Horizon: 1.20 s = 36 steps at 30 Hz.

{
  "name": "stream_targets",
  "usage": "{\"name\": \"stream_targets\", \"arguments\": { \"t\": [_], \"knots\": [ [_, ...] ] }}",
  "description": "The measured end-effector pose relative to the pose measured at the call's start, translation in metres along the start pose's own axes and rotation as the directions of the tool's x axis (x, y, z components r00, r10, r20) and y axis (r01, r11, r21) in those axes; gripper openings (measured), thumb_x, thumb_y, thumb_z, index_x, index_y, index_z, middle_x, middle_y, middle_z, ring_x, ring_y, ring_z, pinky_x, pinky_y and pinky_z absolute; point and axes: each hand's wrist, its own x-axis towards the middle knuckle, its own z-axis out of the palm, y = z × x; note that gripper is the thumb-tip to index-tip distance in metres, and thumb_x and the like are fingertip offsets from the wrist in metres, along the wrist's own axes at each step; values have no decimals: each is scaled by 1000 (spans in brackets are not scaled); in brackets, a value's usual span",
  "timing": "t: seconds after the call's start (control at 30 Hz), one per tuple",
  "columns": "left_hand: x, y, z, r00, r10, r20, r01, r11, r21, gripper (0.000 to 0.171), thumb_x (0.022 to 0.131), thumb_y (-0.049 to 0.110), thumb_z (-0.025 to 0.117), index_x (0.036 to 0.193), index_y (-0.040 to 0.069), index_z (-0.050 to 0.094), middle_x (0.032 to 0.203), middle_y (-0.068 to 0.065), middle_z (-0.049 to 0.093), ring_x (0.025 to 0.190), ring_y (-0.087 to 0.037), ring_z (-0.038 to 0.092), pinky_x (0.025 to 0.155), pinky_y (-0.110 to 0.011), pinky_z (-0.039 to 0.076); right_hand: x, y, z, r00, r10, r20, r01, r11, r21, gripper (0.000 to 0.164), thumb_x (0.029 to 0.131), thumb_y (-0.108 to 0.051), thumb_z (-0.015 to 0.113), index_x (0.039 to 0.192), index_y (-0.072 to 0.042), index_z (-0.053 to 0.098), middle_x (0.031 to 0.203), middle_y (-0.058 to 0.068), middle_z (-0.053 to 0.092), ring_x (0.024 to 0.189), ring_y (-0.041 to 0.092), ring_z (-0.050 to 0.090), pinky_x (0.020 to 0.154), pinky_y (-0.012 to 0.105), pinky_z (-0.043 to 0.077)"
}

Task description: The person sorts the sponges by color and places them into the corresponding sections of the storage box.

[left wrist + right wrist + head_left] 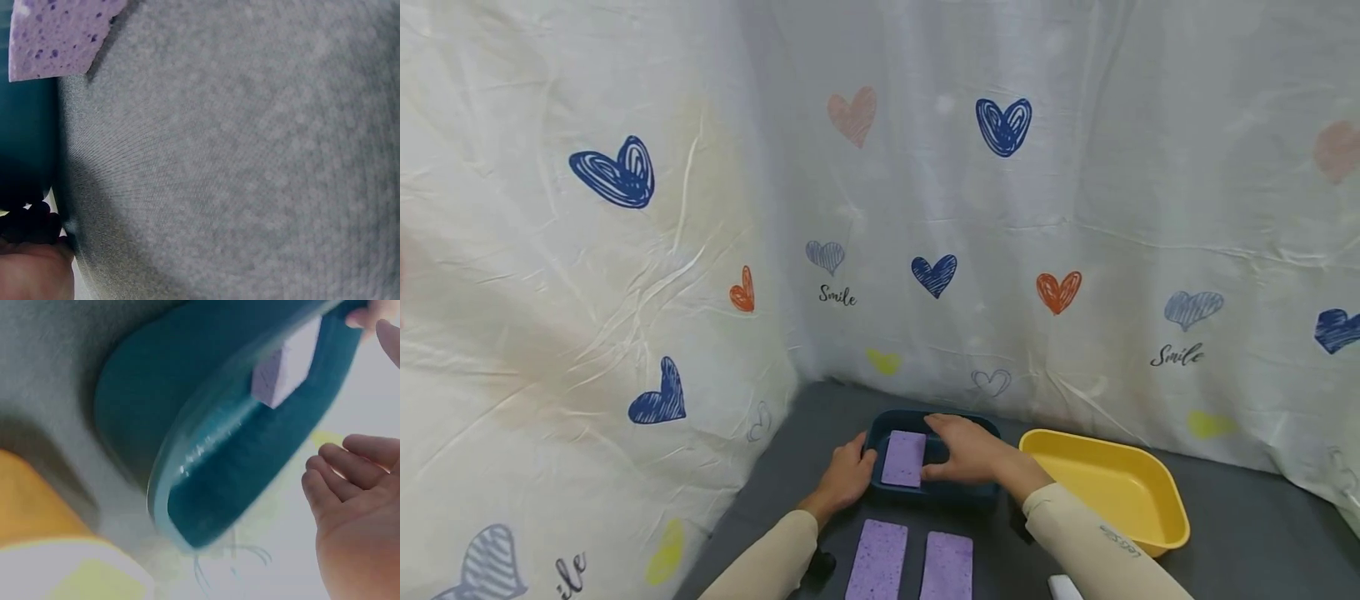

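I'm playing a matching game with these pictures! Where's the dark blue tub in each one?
Head view: the dark blue tub is low, just right of the middle, left of the yellow tub.
Left wrist view: part of it shows along the left edge.
Right wrist view: it slants big across the upper middle.
Shared landmark: the grey table appears in all three.

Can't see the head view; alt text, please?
A person's left hand holds the left side of a dark teal tub while the right hand hangs over it, beside a purple sponge inside. Two more sponges lie in front; a yellow tub stands to the right.
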Motion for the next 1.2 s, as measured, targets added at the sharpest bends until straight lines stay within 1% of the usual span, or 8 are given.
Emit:
{"name": "stream_targets", "arguments": {
  "t": [0.2,0.37,0.47,0.63,0.8,0.93,1.07,1.2],
  "knots": [
    [2,-1,3,1000,16,-11,-16,1000,0,41,108,12,52,146,3,63,127,-17,76,109,-27,70,103,-58,57,-27,3,-20,1000,4,-9,-4,1000,5,91,95,-47,83,164,0,46,168,19,50,155,40,49,126,59,41],
    [4,1,2,1000,28,-13,-28,1000,-1,39,108,12,52,144,4,64,126,-17,76,108,-27,70,101,-59,57,-47,7,-33,999,-1,-37,1,1000,-3,91,96,-48,82,163,0,46,168,19,50,154,42,49,125,62,41],
    [5,1,3,999,30,-10,-30,1000,5,39,108,13,52,145,4,64,127,-17,76,109,-28,71,102,-59,57,-57,8,-40,999,9,-49,-10,1000,-6,91,95,-49,82,163,-1,47,168,19,50,153,42,50,125,62,41],
    [5,2,2,999,37,-19,-37,999,14,42,107,13,52,147,3,63,131,-19,75,116,-30,71,106,-60,55,-72,8,-45,998,34,-50,-33,999,5,92,94,-51,83,163,-1,48,167,18,51,153,41,50,125,61,41],
    [4,1,0,999,24,-24,-24,1000,8,44,108,14,51,150,3,62,136,-20,74,124,-33,70,112,-61,53,-88,8,-44,999,16,-37,-16,1000,11,93,93,-52,84,162,0,48,165,20,53,152,40,52,123,62,43],
    [5,-3,1,999,27,-23,-27,999,17,47,109,15,50,153,4,60,141,-21,72,131,-35,68,114,-62,52,-96,9,-39,999,2,-37,-1,1000,24,92,94,-53,82,162,-1,49,165,17,54,151,38,53,123,60,43],
    [6,-7,2,999,32,-17,-32,999,28,48,109,14,49,155,4,58,143,-21,71,133,-36,67,113,-63,52,-104,10,-32,999,-14,-43,15,1000,17,92,93,-52,84,162,-1,50,163,17,56,150,37,55,123,59,44],
    [5,-5,3,999,34,-10,-34,999,24,47,110,14,49,155,3,58,144,-21,70,133,-37,67,112,-64,52,-112,8,-24,999,-29,-37,29,1000,2,92,91,-50,87,159,1,52,161,18,58,147,37,58,121,59,46]
  ]
}}
